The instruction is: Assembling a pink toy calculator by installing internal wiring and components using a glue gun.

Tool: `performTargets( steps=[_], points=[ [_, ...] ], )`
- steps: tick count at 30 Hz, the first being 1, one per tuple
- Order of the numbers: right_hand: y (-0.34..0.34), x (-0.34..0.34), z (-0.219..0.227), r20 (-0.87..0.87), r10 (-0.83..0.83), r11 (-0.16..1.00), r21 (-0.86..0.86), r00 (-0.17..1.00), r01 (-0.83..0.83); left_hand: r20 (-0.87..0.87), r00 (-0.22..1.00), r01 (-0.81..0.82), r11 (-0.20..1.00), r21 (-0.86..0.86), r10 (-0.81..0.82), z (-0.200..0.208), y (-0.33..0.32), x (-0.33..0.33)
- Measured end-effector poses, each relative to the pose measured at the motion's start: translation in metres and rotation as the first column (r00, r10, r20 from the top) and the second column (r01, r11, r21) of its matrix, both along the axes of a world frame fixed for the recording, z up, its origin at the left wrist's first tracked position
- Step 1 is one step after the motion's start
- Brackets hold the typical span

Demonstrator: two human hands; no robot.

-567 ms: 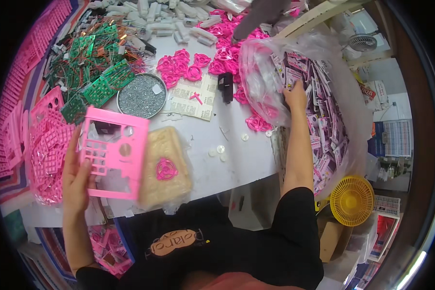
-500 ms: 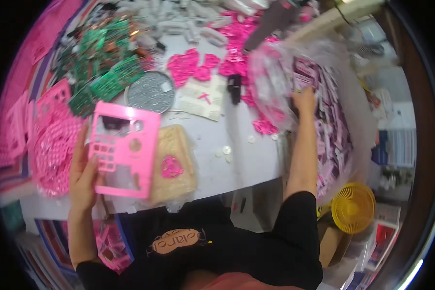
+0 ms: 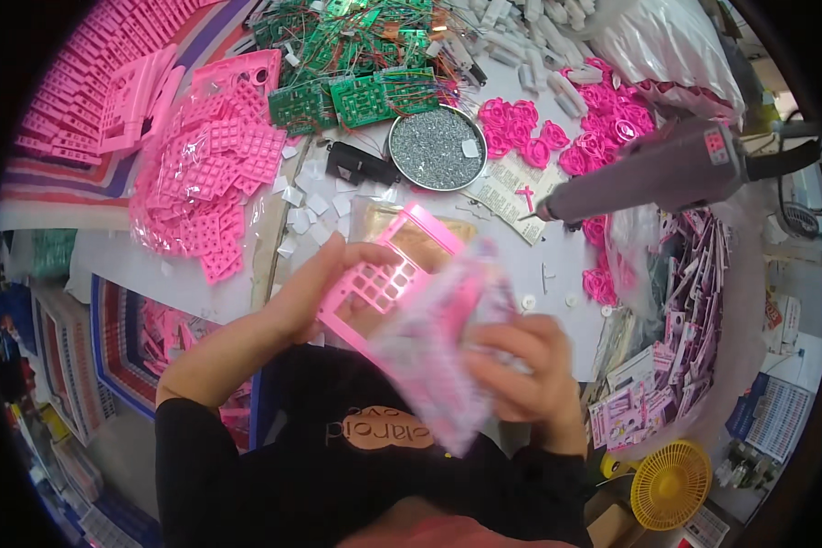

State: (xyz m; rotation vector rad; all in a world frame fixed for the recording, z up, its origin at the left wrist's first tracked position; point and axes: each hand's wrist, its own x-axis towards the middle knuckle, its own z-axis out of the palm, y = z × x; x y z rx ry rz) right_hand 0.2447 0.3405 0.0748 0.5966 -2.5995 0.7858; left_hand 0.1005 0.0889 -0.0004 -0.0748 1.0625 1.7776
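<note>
My left hand (image 3: 306,288) is closed on a pink plastic panel (image 3: 429,226) with a grid of square cutouts, held tilted in front of my chest. A printed pink-and-white piece (image 3: 438,365), smeared by motion, is in my right hand (image 3: 525,365); it could be a card or a sheet. It overlaps the panel's right side, and I cannot tell whether the two touch. Below the panel's far end, a tan block in clear wrap (image 3: 461,228) lies on the table, partly covered.
A grey electric screwdriver (image 3: 648,173) juts in from the right. Around the table are a dish of screws (image 3: 438,151), green circuit boards (image 3: 361,99), bagged pink grids (image 3: 215,173) and pink rings (image 3: 521,128). Right, printed pieces (image 3: 653,393) fill a bag above a yellow fan (image 3: 671,484).
My right hand has come back from the bag of printed pieces, carrying one to the panel. The panel has turned in my left hand and shifted right in view. The view has swung too.
</note>
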Motion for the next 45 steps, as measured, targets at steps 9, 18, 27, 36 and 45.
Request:
performTargets(
  steps=[9, 18, 27, 36, 45],
  points=[
    [-0.022, -0.036, -0.040, 0.156, -0.319, 0.852, -0.385, 0.935, 0.355, -0.123, 0.990, -0.071, 0.998, 0.002, 0.070, 0.015, -0.032, -0.009],
    [-0.069, -0.046, -0.075, 0.362, 0.137, -0.024, -0.929, 0.922, 0.368, -0.978, 0.073, -0.473, 0.857, -0.206, -0.195, 0.001, -0.020, 0.000],
    [-0.062, -0.046, -0.078, 0.287, 0.291, -0.114, -0.937, 0.913, 0.331, -0.938, 0.268, -0.254, 0.923, -0.290, -0.221, 0.010, -0.014, -0.009],
    [-0.064, -0.046, -0.076, 0.347, 0.283, 0.043, -0.936, 0.894, 0.349, -0.865, 0.371, -0.234, 0.868, -0.438, -0.336, 0.007, -0.008, 0.003],
    [-0.064, -0.044, -0.076, 0.332, 0.272, 0.107, -0.943, 0.903, 0.314, -0.873, 0.380, -0.282, 0.860, -0.424, -0.306, 0.010, -0.014, 0.026]
  ],
)
